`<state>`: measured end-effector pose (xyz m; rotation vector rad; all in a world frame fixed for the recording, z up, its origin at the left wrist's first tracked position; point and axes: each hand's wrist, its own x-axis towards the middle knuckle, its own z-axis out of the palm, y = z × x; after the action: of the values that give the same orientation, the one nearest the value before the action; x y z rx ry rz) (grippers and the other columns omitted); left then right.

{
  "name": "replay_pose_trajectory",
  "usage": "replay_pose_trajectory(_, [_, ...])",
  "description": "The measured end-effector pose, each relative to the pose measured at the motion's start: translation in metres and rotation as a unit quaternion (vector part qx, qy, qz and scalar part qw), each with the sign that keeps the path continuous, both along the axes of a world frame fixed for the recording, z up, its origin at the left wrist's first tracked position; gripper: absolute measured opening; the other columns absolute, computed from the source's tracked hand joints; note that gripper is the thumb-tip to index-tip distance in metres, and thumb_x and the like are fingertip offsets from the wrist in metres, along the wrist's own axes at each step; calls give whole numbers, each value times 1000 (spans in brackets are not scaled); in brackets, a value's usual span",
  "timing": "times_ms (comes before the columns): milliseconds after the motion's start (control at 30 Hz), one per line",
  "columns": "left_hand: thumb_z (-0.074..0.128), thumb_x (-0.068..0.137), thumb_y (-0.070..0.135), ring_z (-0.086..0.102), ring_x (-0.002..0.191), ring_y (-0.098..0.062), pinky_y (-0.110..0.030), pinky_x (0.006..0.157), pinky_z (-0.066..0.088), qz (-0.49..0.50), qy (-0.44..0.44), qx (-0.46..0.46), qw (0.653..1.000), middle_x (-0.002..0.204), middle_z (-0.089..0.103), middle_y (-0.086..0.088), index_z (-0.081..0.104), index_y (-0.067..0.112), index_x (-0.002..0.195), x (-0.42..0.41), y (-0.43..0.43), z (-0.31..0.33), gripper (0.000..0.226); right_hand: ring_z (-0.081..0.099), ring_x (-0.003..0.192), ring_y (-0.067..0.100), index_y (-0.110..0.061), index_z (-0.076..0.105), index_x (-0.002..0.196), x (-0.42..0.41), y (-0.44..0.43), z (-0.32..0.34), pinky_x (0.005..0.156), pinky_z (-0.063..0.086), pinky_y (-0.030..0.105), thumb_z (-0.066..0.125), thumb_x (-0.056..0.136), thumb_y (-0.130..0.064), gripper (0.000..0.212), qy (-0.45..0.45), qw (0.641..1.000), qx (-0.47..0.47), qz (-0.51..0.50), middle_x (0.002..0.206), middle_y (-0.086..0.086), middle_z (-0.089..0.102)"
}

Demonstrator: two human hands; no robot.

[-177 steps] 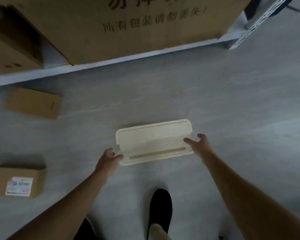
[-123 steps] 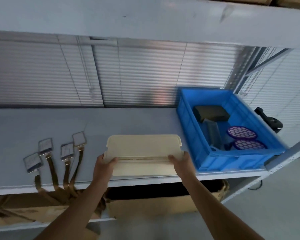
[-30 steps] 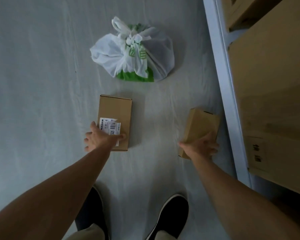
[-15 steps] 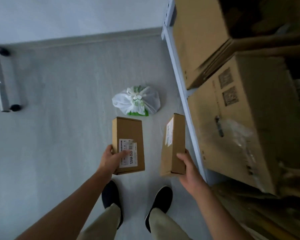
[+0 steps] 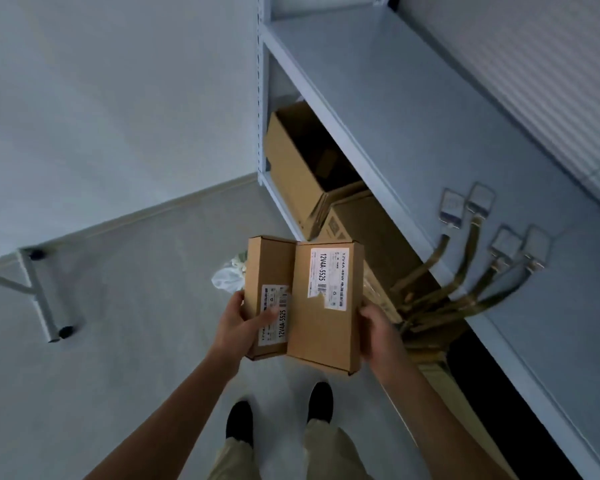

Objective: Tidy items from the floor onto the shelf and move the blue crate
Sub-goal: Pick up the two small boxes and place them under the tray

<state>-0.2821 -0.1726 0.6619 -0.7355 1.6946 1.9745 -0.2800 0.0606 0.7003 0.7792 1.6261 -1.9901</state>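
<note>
Both small cardboard boxes, on the floor a second ago, are now lifted: left hand (image 5: 238, 329) grips one box (image 5: 265, 271), right hand (image 5: 378, 336) the other (image 5: 326, 327), beside the shelf (image 5: 413, 109), ready for placing.

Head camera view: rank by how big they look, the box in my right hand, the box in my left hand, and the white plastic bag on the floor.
1. Box in the right hand, partly overlapping the other.
2. Box in the left hand; they may match in true size.
3. White plastic bag, mostly hidden and farther away, so unsure.
</note>
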Motion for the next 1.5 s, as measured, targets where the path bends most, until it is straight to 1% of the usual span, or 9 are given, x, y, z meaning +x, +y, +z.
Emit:
replay_pose_trajectory(100, [87,60,31,75,92,-26,-52,78,61,-33,18,11,999,105,76,-6,58,19,114,7,7,27,62,71,101,13,-31,58,120,23,-12,42,83,58,34,62,78,-67,56,83,988,134,-2,110,-7,72])
replay_pose_trajectory(200, [86,52,37,76,91,-29,-54,79,60,-72,33,28,996,105,76,-10,59,18,113,11,15,43,69,64,102,6,-28,41,130,48,-2,63,72,54,21,79,79,-32,64,111,965,239,-14,113,-14,61])
replay_pose_trajectory(300, [83,57,30,75,92,-34,-56,82,59,-125,33,54,990,105,76,-16,61,15,114,7,19,54,62,65,98,9,-24,36,130,71,28,82,74,55,27,76,83,-21,61,94,972,212,-47,111,-9,61])
replay_pose_trajectory(433, [73,77,11,74,93,-37,-54,80,59,-217,35,69,973,104,76,-15,60,15,121,1,36,69,46,73,100,20,-32,54,124,108,67,107,88,58,49,81,71,-39,60,85,977,183,-63,115,-1,72])
replay_pose_trajectory(667, [63,87,20,69,108,-36,-52,93,54,-299,16,168,939,117,72,-16,62,17,124,33,122,100,37,71,103,23,-27,64,124,156,84,112,94,56,48,73,84,-35,42,62,958,115,-255,115,2,74])
replay_pose_trajectory(1100, [56,74,76,63,121,-25,-53,106,46,-412,62,136,899,128,68,-3,62,30,129,101,316,119,72,64,93,14,-37,54,122,216,208,123,64,48,28,60,90,-48,35,49,913,102,-391,104,-8,65])
replay_pose_trajectory(1233, [56,66,81,67,112,-22,-43,97,53,-404,59,113,906,122,70,-6,65,29,124,116,378,131,78,60,92,12,-31,49,122,228,265,123,64,45,28,57,91,-48,36,46,907,122,-399,103,-7,61])
replay_pose_trajectory(1400, [39,95,54,73,75,-12,-13,53,54,-430,29,109,896,94,76,-4,68,25,106,132,437,147,42,59,99,13,-35,46,127,240,317,118,83,49,37,58,84,-61,52,27,906,154,-394,106,-9,58])
replay_pose_trajectory(1500, [42,90,60,74,77,-13,-18,63,58,-435,22,106,894,82,78,2,70,23,110,132,454,150,50,61,105,20,-33,46,129,243,334,111,100,48,47,58,81,-66,59,12,908,146,-393,114,-5,60])
